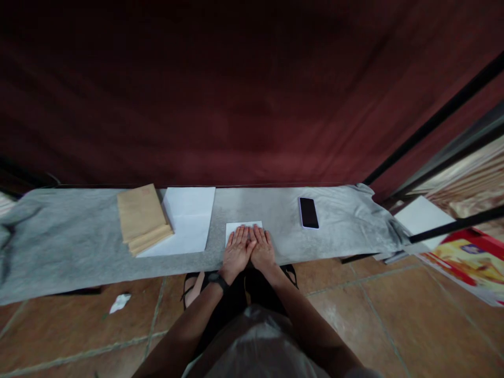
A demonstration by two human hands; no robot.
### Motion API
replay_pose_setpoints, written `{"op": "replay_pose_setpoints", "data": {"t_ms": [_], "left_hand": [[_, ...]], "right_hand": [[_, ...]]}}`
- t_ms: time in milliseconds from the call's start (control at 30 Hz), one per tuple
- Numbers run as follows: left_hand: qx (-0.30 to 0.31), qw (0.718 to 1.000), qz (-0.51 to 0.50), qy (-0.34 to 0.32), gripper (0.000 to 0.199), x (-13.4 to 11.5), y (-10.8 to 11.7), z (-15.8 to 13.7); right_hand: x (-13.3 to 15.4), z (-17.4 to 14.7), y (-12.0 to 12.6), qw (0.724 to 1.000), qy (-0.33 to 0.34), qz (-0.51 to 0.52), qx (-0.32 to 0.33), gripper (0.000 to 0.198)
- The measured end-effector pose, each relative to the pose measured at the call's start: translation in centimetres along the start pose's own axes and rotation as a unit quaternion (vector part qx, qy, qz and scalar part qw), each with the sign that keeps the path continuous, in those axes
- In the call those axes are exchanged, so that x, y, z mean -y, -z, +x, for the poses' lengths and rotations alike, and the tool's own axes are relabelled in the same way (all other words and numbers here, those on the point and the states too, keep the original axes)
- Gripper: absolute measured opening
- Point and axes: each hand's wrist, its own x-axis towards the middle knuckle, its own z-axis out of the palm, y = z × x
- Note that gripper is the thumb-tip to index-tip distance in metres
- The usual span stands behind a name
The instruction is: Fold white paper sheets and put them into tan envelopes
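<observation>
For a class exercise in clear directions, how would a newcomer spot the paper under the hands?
Find the long gray cloth before the dark red curtain. Near the middle of its front edge, the left hand and right hand lie palm down. Beneath them is the small white paper, far smaller than the white sheet to its left.

Smooth small paper [230,227], matt cloth cover [271,205], glossy phone screen [309,212], brown stack [142,212] apparently paper
</observation>
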Motion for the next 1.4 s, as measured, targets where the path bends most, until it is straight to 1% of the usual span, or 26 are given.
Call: {"op": "replay_pose_setpoints", "data": {"t_ms": [133, 233, 433, 500, 633, 733, 867, 967, 1133, 1400], "left_hand": [[-0.004, 1.0, 0.018, -0.019, 0.063, 1.5, 0.4, -0.5], [-0.002, 0.999, 0.032, -0.027, 0.062, 2.0, 0.5, -0.7], [0.008, 1.0, 0.029, -0.003, 0.059, 1.2, 0.4, -0.6], [0.017, 0.999, 0.012, -0.026, 0.057, 0.9, 0.5, -0.5], [0.041, 0.994, -0.019, -0.102, 0.054, 0.9, 1.0, -0.4], [0.057, 0.988, -0.023, -0.139, 0.055, 1.0, 1.3, -0.2], [0.068, 0.982, -0.022, -0.175, 0.056, 1.1, 1.4, -0.1], [0.078, 0.981, -0.02, -0.175, 0.057, 1.1, 1.4, 0.1], [0.108, 0.982, -0.02, -0.154, 0.057, 0.8, 1.6, 0.8], [0.092, 0.984, -0.041, -0.144, 0.056, 0.7, 1.1, 3.0]], "right_hand": [[-0.9, 0.0, -0.4, 1.0, -0.008, -0.009, -0.024, 0.053], [-1.9, 0.1, -0.4, 0.999, -0.009, -0.011, -0.044, 0.052], [-3.3, 0.0, 0.2, 0.998, 0.002, 0.004, -0.056, 0.05], [-3.4, -0.6, 0.4, 0.998, 0.016, 0.015, -0.052, 0.048], [-3.6, -2.4, 0.4, 0.998, 0.051, 0.017, -0.042, 0.048], [-3.7, -3.5, 0.4, 0.997, 0.067, 0.007, -0.038, 0.05], [-3.7, -3.9, 0.4, 0.997, 0.069, -0.001, -0.036, 0.052], [-3.6, -3.8, 0.4, 0.997, 0.065, -0.002, -0.034, 0.052], [-3.6, -3.8, 0.3, 0.997, 0.063, 0.007, -0.04, 0.052], [-3.3, -3.6, 0.3, 0.998, 0.048, 0.008, -0.038, 0.051]]}}
